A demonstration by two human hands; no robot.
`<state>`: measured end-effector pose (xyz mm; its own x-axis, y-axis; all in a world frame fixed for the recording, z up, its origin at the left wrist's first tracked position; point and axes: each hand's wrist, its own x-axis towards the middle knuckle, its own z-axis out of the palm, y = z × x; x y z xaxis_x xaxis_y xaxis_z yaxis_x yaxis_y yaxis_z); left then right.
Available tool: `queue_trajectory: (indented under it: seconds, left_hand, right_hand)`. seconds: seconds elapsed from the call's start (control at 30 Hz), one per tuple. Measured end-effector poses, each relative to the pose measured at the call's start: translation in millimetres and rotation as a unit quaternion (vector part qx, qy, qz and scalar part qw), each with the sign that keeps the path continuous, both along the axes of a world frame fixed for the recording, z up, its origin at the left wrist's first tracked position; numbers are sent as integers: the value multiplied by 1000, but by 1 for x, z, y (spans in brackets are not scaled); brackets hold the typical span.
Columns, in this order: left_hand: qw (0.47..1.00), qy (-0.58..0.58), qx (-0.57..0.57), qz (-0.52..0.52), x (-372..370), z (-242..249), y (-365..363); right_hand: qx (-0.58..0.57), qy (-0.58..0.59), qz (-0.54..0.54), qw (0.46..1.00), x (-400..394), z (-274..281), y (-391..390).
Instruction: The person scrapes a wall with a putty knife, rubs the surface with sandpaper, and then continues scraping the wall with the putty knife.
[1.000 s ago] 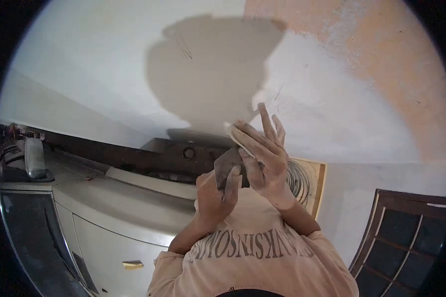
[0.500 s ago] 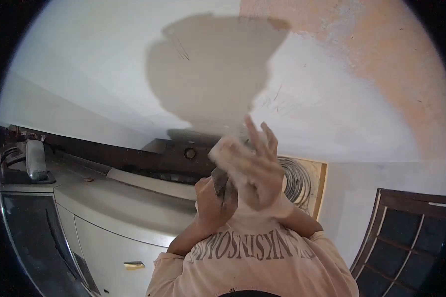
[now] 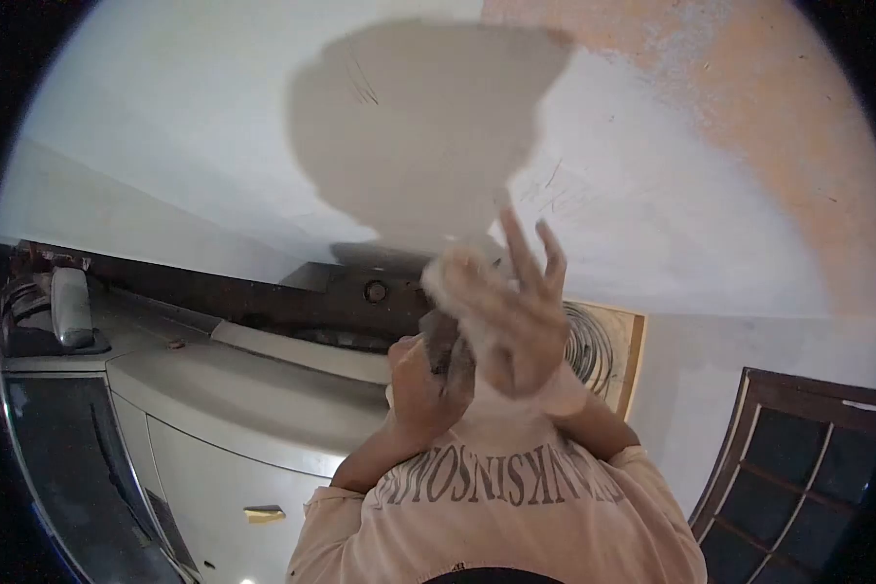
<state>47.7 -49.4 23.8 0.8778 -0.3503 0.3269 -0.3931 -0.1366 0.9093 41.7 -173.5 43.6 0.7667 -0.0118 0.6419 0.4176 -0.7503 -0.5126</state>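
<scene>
left hand (image 3: pixel 420 384) clenched round dark flat metal scraper blade (image 3: pixel 444 338), chest-high before pale wall (image 3: pixel 195 146) | right hand (image 3: pixel 516 316) blurred, fingers spread, pressing a pale wad (image 3: pixel 445 274) to blade; grip: cannot tell | blade likely stiff, light, putty-slick; hold near base

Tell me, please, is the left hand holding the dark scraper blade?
Yes, the left hand grips the dark blade in front of the chest, with the right hand rubbing over it.
</scene>
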Motion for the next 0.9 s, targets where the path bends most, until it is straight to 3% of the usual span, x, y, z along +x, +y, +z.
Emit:
queue_trajectory:
  seconds: [0.07,0.17,0.3,0.33,0.43,0.47,0.57,0.67,0.8,0.9]
  left_hand:
    - [1000,5,-21,-1,0,0,-4]
    - [997,-27,-62,26,3,-7,0]
    - [999,9,8,52,-1,7,-4]
    - [998,-54,19,36,2,1,1]
    - [1000,16,17,5,1,3,2]
    - [996,88,-34,6,-2,-3,-1]
    - [995,-27,-79,55,4,4,-7]
    - [993,104,-48,7,-4,-6,-1]
    - [994,74,-69,31,-3,-5,-1]
    - [995,86,-51,17,-4,-6,-1]
  right_hand:
    - [1,16,-17,1000,0,6,-3]
    - [-33,5,52,998,-11,5,7]
    - [10,17,7,1000,0,-3,0]
    - [8,14,5,1000,2,-2,0]
    - [13,20,-9,1000,4,3,-1]
    - [23,21,-20,999,8,-1,-7]
    - [12,12,32,999,-12,0,4]
    - [7,25,-6,1000,0,-9,-7]
    - [-2,10,33,999,-7,-9,-5]
    - [13,39,-9,999,2,-10,-12]
